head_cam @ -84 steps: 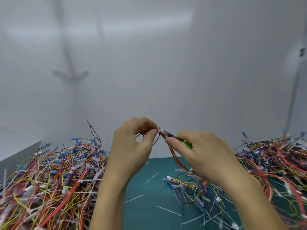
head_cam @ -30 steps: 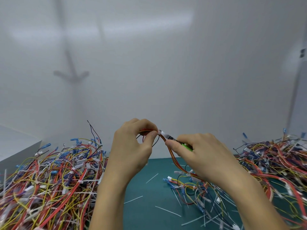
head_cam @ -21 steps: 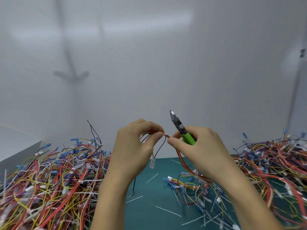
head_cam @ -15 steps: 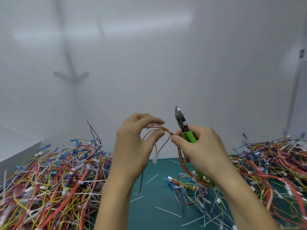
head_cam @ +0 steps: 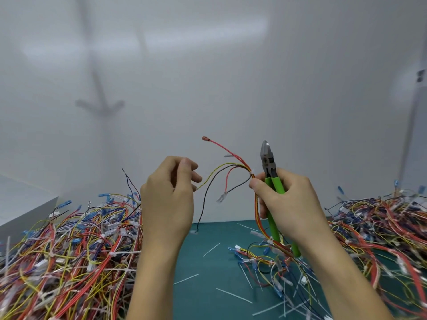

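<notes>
My right hand [head_cam: 288, 204] grips cutters [head_cam: 268, 162] and harness [head_cam: 257, 209]; my left hand [head_cam: 168, 199] pinches the yellow wire [head_cam: 219, 168]. One tie [head_cam: 251, 171] seems left to cut.

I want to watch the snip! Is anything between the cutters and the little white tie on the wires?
Nothing visible. The green-handled cutters point up just right of the white tie, with only a bare gap between; the right hand holds both cutters and wire bundle.

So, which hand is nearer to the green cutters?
Right. The right hand grips the green cutters by their handles; the left hand is apart to their left, pinching a yellow wire.
</notes>
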Demonstrator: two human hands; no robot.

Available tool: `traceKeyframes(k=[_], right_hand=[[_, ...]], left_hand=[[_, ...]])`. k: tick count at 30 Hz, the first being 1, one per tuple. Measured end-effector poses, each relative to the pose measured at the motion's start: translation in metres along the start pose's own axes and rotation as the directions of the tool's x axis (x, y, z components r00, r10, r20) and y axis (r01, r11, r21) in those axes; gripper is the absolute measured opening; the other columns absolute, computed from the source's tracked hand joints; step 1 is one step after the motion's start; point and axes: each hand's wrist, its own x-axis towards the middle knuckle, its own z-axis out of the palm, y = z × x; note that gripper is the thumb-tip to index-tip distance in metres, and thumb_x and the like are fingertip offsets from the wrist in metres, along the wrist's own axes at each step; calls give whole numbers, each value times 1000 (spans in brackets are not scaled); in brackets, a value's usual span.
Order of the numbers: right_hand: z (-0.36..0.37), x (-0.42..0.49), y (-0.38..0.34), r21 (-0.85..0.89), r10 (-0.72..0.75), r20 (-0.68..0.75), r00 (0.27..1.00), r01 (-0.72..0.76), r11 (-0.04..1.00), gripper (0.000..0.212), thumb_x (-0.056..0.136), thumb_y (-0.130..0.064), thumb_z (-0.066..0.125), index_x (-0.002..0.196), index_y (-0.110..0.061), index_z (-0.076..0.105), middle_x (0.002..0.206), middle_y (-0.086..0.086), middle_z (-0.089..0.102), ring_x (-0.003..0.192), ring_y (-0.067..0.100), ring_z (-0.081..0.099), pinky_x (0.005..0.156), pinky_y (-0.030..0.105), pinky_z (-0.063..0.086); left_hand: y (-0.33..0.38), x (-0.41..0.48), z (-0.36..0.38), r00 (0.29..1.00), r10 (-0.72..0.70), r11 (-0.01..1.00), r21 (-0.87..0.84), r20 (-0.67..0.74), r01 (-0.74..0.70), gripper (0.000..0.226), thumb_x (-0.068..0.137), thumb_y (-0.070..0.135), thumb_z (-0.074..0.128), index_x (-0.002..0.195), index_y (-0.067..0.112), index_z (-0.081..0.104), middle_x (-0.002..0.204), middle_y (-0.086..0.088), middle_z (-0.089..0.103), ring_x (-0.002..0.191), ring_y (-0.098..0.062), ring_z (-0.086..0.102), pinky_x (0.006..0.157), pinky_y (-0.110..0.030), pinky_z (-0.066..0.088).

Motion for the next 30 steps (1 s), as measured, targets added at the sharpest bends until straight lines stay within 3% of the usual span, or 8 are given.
traceKeyframes(k=[6,9,12,17,20,23,25,30], right_hand=[[-1,0,-1,-23,-26,-2,1000,26,999,18,90,-30,68,76,-20,66,64,10,62,72,36,61,70,53,56],[3,-1,0,-67,-35,10,999,35,997,20,89,-32,69,72,-21,66,60,5,61,68,29,60,68,47,56],[9,-4,0,-84,-16,65,998,21,996,22,86,-33,70,69,-21,66,54,-1,58,64,27,58,65,44,55],[9,-6,-4,-44,-4,115,993,9,999,16,83,-31,72,71,-21,68,57,1,63,63,28,59,69,48,57],[1,-5,-7,-122,-34,72,997,43,992,18,85,-28,68,71,-17,68,61,1,67,58,23,59,65,44,57],[-10,-3,-10,-198,-98,-20,995,92,976,21,88,-29,66,73,-14,66,62,1,67,51,16,58,55,36,53],[-12,-2,-12,-78,-89,-47,995,85,993,16,88,-26,67,74,-18,66,59,-3,67,45,6,54,54,34,51],[-9,-3,-17,146,-183,-388,903,256,956,18,87,-39,61,80,-23,63,70,4,63,65,33,60,65,51,55]], left_hand=[[-8,6,-7,985,-134,990,-54,-106,129,11,97,26,54,93,27,65,84,13,70,74,-1,63,80,-42,55],[-6,3,-14,994,100,982,154,44,-106,37,87,32,70,121,35,56,125,17,54,117,-5,52,98,-40,47],[-2,1,-7,888,274,894,244,369,-377,53,89,31,70,138,35,51,145,17,45,139,-6,35,114,-39,30],[-2,-9,16,855,219,829,372,471,-417,21,97,23,57,112,29,70,97,10,70,101,-16,61,98,-39,41],[-10,-9,14,928,83,921,328,364,-211,17,97,24,58,92,26,74,71,9,71,76,-16,68,78,-40,52],[-13,-7,10,944,-119,961,276,308,31,27,97,22,57,73,19,70,63,10,70,58,-12,69,70,-39,56],[-10,-9,11,931,-187,958,268,313,103,33,97,22,56,66,17,67,60,10,71,53,-9,69,67,-35,55],[-11,-11,12,918,-267,935,309,294,174,35,97,20,54,63,14,61,58,10,70,47,-9,68,66,-30,53]])
